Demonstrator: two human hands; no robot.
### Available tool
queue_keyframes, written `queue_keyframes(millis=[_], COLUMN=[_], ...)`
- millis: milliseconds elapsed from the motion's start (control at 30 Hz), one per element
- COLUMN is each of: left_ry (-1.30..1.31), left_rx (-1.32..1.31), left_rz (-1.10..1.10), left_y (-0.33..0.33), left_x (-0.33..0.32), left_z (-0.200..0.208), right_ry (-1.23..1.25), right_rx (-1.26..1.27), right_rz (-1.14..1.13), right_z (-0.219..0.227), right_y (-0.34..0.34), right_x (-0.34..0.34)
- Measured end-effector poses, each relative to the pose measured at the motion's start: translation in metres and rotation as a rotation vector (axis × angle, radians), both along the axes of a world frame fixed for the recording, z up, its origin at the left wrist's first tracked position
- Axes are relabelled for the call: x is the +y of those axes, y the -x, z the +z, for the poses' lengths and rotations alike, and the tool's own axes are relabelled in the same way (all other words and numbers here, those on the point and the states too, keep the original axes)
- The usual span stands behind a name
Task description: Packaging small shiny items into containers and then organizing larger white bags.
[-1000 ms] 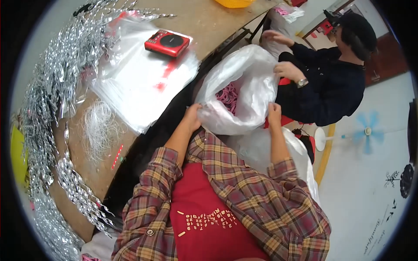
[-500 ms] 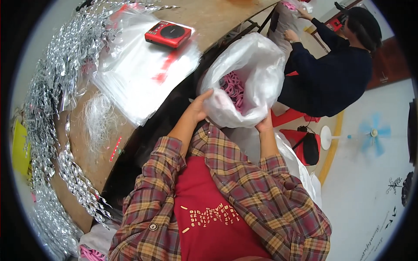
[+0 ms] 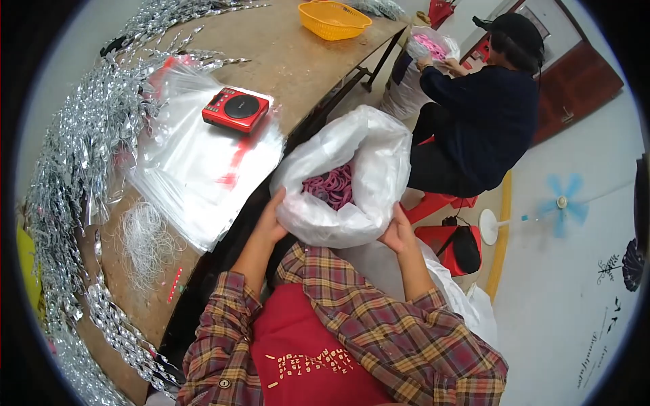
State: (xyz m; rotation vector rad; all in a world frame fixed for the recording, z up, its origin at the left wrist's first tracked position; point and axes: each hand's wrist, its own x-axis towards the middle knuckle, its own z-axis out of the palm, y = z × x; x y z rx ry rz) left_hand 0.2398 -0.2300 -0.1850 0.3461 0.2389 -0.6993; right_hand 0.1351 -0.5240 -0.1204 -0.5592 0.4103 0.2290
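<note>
Change: the white plastic bag [image 3: 352,183] has tilted further open since a moment ago, baring more of the pink pieces [image 3: 330,187] inside
Left hand [image 3: 271,220]: closed on the bag's left side, fingers curled into the film
Right hand [image 3: 398,232]: gripping the bag's lower right edge
Where: bag held at chest height, beside the table [image 3: 298,61]
Materials: thin crinkled film; glossy clear sleeves [image 3: 196,162]; shiny silver twists [image 3: 74,176]; hard red radio [image 3: 235,109]

The person wears a long-sleeved plaid shirt [image 3: 379,331] in red, brown and yellow checks, cuffs pushed back from the wrists. Over it sits a red apron [image 3: 305,358] with a row of small pale printed characters across the chest. Both forearms are bare.
</note>
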Motion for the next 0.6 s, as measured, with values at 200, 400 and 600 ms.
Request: queue_keyframes(millis=[200,400,600], left_ry=[-0.040,-0.060,-0.079], left_rx=[0.003,-0.039,-0.142], left_rz=[-0.077,0.042,0.048], left_y=[0.015,-0.007,-0.012], left_x=[0.011,-0.003,0.000], left_z=[-0.013,0.019,0.049], right_ry=[0.113,0.188,0.923], right_rx=[0.068,0.060,0.092], right_rz=[-0.040,-0.092,-0.229], right_z=[-0.021,-0.003,0.068], right_y=[-0.025,-0.033,-0.026], right_x=[-0.028,-0.025,0.008])
